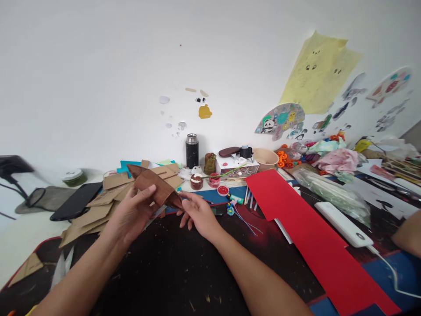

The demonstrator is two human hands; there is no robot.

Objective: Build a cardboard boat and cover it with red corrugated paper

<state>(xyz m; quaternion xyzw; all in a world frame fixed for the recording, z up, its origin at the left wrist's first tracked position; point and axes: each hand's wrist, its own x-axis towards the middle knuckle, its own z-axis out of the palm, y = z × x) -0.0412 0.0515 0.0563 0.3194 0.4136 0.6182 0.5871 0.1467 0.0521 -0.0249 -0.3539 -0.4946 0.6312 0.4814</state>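
Observation:
A brown folded cardboard piece [156, 186], pointed at its upper left end, is held above the dark mat. My left hand [140, 208] grips its lower left side, thumb lying across the front face. At the lower right end my right hand [199, 215] pinches the tip with thumb and forefinger, the other fingers loosely curled below. Just beyond the hands stand a jar of brown paint [196, 181] and a jar of red paint [214, 179]. Beside my left forearm lies a stack of cut cardboard [95, 219], and scissors [62, 267] are partly hidden behind that arm.
A long red card sheet [296, 228] runs down the right side, beside a white power strip [344, 224]. A black thermos [192, 151] stands against the wall. At left lies a black phone [77, 202]. Another person's arm [408, 232] shows at the right edge.

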